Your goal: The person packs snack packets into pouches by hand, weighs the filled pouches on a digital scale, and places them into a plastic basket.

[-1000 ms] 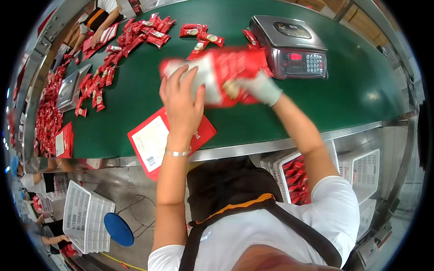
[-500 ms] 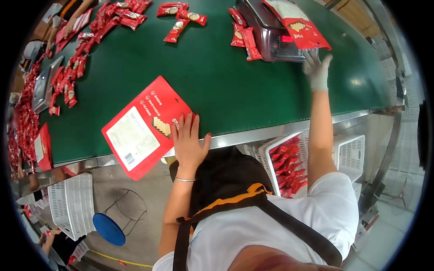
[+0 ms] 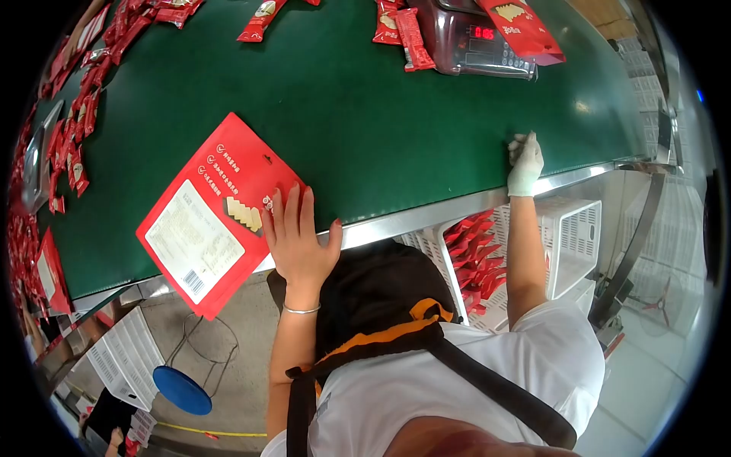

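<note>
My bare left hand lies flat with fingers stretched on a red pouch, which has a white label and a barcode. The pouch overhangs the front edge of the green table. My right hand, in a pale glove, is above the table near the front edge, fingers curled in and nothing visible in them. Beyond it, a second red pouch rests on a digital scale with lit red digits. Small red packets lie against the scale's left side.
Several red packets are spread along the left of the green table, beside a clear tray. White crates stand below the table edge, one holding red pouches. A blue stool is at lower left.
My right hand has drawn back from the scale toward the table edge, and its fingers have curled. The scale's digits have changed. My left hand stays on its pouch; the view has shifted.
</note>
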Demonstrator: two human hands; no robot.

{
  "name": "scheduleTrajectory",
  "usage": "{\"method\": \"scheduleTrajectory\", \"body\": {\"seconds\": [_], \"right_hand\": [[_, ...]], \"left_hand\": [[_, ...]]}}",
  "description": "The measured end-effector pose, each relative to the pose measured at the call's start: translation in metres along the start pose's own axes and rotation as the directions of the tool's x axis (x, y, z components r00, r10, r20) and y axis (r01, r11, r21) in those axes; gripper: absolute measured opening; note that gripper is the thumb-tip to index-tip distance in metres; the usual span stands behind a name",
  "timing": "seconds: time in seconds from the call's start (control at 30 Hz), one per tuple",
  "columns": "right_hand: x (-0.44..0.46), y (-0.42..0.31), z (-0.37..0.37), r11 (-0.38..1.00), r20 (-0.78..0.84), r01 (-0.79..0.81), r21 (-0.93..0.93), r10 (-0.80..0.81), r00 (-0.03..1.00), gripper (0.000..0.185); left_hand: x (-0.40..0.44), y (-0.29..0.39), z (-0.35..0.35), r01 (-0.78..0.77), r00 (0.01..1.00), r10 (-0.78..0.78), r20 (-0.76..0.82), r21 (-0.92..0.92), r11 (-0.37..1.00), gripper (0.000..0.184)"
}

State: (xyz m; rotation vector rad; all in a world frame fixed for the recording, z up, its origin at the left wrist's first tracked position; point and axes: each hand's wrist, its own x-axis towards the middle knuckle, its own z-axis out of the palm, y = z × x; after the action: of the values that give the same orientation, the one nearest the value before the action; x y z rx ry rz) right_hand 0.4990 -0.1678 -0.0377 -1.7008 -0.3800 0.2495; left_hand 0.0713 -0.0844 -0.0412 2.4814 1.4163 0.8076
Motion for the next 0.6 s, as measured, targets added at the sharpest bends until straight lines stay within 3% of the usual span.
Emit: {"method": "scheduleTrajectory", "body": {"seconds": [0.4,0.57,0.6], "right_hand": [[0.006,-0.005,0.007,1.0,0.03,-0.005,-0.013,0.005,1.0,0.037],[0.038,-0.065,0.048,0.921,0.125,0.144,0.361,-0.201,0.972,0.042],[0.052,-0.076,0.06,0.896,0.068,0.139,0.421,-0.185,0.98,0.045]], "left_hand": [[0.002,0.003,-0.001,0.004,1.0,-0.004,-0.017,0.016,1.0,0.053],[0.001,0.003,-0.002,-0.002,1.0,0.002,-0.015,0.01,1.0,0.053],[0.002,0.003,-0.002,0.002,1.0,-0.002,-0.018,0.009,1.0,0.053]]}}
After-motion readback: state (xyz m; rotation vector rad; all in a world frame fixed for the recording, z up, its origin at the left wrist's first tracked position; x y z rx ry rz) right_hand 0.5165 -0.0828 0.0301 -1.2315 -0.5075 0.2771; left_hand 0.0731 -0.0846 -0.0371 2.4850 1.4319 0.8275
